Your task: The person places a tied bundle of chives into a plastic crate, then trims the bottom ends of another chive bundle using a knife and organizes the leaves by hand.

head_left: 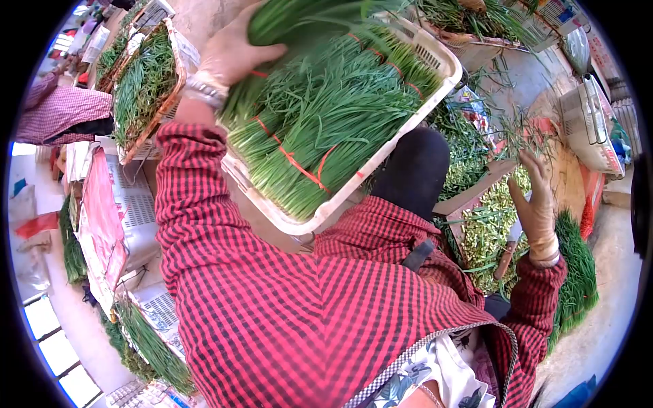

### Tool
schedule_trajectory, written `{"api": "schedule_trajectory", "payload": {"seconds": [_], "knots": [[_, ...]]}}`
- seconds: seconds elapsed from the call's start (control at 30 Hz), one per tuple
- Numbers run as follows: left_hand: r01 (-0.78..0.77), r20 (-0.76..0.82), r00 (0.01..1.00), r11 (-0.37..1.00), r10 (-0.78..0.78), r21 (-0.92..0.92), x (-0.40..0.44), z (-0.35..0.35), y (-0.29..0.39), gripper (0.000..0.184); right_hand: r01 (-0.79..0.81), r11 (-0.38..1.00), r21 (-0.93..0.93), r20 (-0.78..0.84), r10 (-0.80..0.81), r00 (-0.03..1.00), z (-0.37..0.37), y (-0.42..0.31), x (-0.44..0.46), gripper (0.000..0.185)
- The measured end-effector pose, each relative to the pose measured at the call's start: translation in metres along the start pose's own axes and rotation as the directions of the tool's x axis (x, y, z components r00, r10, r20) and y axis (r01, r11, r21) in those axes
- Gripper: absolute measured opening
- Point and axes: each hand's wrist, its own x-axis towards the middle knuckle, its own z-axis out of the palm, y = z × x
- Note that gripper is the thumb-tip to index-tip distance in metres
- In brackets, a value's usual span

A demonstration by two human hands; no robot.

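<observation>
My left hand (231,58), in a thin pale glove, is closed around a bunch of green chives (292,24) over the far left of a white plastic crate (371,166). That bunch is blurred, and my fingers are partly hidden behind it. Inside the crate lie several chive bundles (292,163) tied with red bands. On the right, my gloved right hand (535,204) is raised with its fingers apart and holds nothing. Below it, a knife (505,260) with a wooden handle lies on pale cut stem ends (486,234).
Another crate (178,75) of greens stands at the left, near a person in a checked sleeve (75,112). More loose greens (469,17) fill a basket at the top right. A stack of chives (575,279) lies beside my right arm. My knee (415,163) touches the crate's side area.
</observation>
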Motion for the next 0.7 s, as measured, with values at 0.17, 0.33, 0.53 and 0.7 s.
{"api": "schedule_trajectory", "payload": {"seconds": [0.17,0.33,0.53,0.7], "knots": [[0.277,0.324,0.933,0.884,-0.155,-0.376,-0.033,0.066,-0.081,0.093,-0.210,0.943,0.256,0.129,0.182,0.975,0.030,0.019,-0.047,0.046],[0.285,0.641,0.711,0.952,-0.289,0.114,-0.071,0.147,-0.097,0.097,-0.273,0.945,0.183,0.244,0.226,0.943,0.037,0.008,-0.047,0.042],[0.286,0.593,0.749,0.951,-0.296,0.113,-0.086,0.154,-0.100,0.099,-0.274,0.934,0.227,0.290,0.204,0.935,0.049,0.009,-0.047,0.041],[0.301,0.534,0.793,0.950,-0.295,0.078,-0.109,0.129,-0.062,0.094,-0.338,0.894,0.295,0.386,0.212,0.898,0.059,0.014,-0.056,0.042]]}}
